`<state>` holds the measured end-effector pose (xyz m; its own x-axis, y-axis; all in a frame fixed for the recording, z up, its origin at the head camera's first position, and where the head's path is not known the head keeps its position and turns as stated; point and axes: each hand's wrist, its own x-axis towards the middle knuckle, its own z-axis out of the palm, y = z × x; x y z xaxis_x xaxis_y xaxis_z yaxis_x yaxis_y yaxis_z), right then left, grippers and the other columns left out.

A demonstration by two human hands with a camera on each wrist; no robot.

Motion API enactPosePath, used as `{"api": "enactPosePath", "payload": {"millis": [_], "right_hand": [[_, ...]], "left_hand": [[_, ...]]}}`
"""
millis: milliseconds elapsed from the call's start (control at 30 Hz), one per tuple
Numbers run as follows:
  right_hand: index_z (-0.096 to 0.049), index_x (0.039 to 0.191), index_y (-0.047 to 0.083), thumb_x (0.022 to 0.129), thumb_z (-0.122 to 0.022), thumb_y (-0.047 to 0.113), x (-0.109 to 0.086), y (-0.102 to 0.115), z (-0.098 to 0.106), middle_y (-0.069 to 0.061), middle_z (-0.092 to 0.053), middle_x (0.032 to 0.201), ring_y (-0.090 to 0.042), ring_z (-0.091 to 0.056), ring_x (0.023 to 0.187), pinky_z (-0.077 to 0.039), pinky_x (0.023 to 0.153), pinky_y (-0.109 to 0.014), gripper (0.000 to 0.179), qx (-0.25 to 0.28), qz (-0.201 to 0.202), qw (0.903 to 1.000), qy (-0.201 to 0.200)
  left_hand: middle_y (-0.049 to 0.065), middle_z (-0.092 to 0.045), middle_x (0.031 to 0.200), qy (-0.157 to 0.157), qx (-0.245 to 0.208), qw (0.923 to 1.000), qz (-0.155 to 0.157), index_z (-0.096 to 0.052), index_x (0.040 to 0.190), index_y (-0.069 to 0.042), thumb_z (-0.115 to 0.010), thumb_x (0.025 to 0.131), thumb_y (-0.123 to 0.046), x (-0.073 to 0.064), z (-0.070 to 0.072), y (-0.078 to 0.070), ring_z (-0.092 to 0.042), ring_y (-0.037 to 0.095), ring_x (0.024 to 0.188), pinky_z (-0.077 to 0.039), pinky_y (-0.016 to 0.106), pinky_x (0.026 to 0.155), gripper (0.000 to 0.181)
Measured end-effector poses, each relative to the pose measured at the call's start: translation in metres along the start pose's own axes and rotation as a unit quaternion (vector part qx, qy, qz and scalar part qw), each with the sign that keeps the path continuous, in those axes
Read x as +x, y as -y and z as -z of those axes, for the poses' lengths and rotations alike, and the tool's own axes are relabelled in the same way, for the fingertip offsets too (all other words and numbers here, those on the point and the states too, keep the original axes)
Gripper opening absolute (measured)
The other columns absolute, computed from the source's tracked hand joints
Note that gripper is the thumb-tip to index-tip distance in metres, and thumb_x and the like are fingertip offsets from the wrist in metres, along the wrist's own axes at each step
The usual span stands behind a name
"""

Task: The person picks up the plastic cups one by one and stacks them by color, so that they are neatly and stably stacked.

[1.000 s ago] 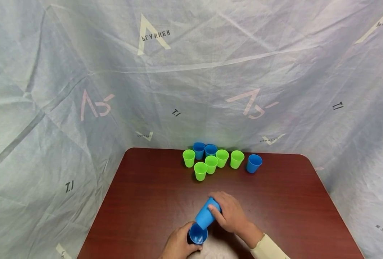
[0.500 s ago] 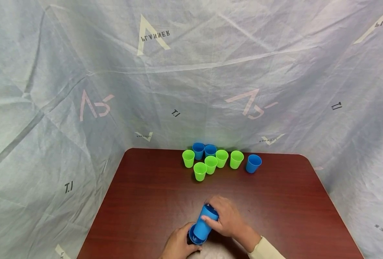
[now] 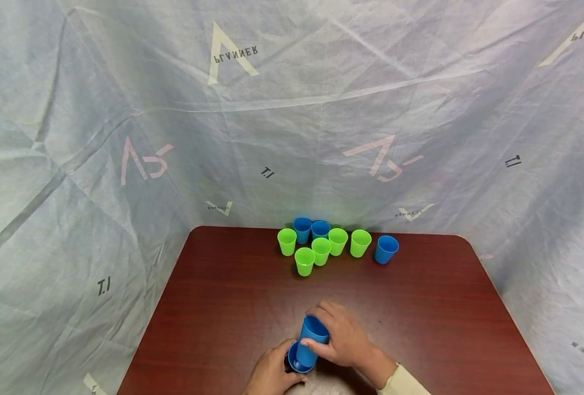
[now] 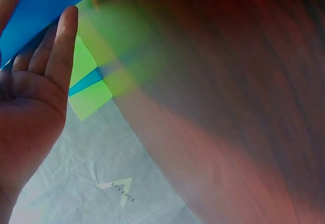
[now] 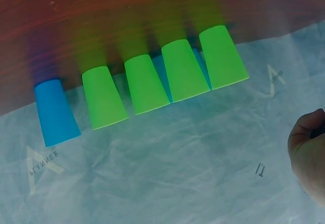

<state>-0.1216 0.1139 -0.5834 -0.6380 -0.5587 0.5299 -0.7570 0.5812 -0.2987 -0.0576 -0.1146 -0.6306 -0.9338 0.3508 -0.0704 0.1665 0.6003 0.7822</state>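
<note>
Low in the head view, the left hand (image 3: 272, 370) grips a blue cup (image 3: 292, 360) around its side, mouth facing up. The right hand (image 3: 342, 339) holds a second blue cup (image 3: 307, 355), thumb on the near side and fingers around the far side. This upper cup leans slightly, its open mouth up, and its narrow bottom end sits within the lower cup's rim. In the left wrist view, the left hand (image 4: 38, 89) is beside a blue cup (image 4: 43, 10). Only part of the right hand (image 5: 307, 158) shows at the right wrist view's edge; its cup is out of sight there.
Several green cups (image 3: 304, 262) stand upright near the back of the brown table (image 3: 213, 307). Two blue cups (image 3: 302, 230) are behind them, and another blue cup (image 3: 386, 250) stands at the right end. A grey printed sheet (image 3: 292, 137) hangs around the table.
The right hand has brought its blue cup down and left, turning it from a strong tilt to more upright, its bottom end now in the lower cup's mouth. The left hand stays put.
</note>
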Motion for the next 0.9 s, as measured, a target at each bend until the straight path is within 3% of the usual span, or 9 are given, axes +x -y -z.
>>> {"api": "enactPosePath", "payload": {"millis": [333,600,900], "right_hand": [[-0.064,0.128,0.028,0.09,-0.074,0.065,-0.004,0.004,-0.005,0.012,-0.064,0.115,-0.005,-0.059,0.103,-0.057,0.085,-0.029,0.054,0.035,0.032,0.9987,0.019],[-0.064,0.126,0.032,0.084,-0.079,0.067,-0.007,0.006,-0.008,0.017,-0.061,0.114,0.0,-0.057,0.103,-0.054,0.085,-0.027,0.057,0.056,0.046,0.9971,0.022],[-0.069,0.121,0.025,0.072,-0.091,0.064,-0.007,0.012,-0.016,0.013,-0.061,0.107,-0.003,-0.054,0.098,-0.049,0.087,-0.025,0.066,0.072,0.09,0.9932,0.017]], "left_hand": [[-0.002,-0.077,0.123,-0.009,0.008,0.9997,-0.022,-0.064,0.136,-0.021,-0.094,0.079,-0.036,-0.001,0.0,-0.001,-0.072,0.006,0.106,-0.061,0.031,0.087,0.066],[-0.003,-0.076,0.123,-0.005,0.005,0.9998,-0.021,-0.062,0.138,-0.02,-0.092,0.082,-0.037,-0.002,-0.001,-0.001,-0.072,0.006,0.107,-0.06,0.03,0.087,0.066],[0.004,-0.078,0.122,-0.031,0.037,0.9985,-0.027,-0.062,0.14,-0.015,-0.089,0.083,-0.046,-0.005,-0.003,-0.002,-0.074,0.014,0.107,-0.061,0.034,0.086,0.07]]}}
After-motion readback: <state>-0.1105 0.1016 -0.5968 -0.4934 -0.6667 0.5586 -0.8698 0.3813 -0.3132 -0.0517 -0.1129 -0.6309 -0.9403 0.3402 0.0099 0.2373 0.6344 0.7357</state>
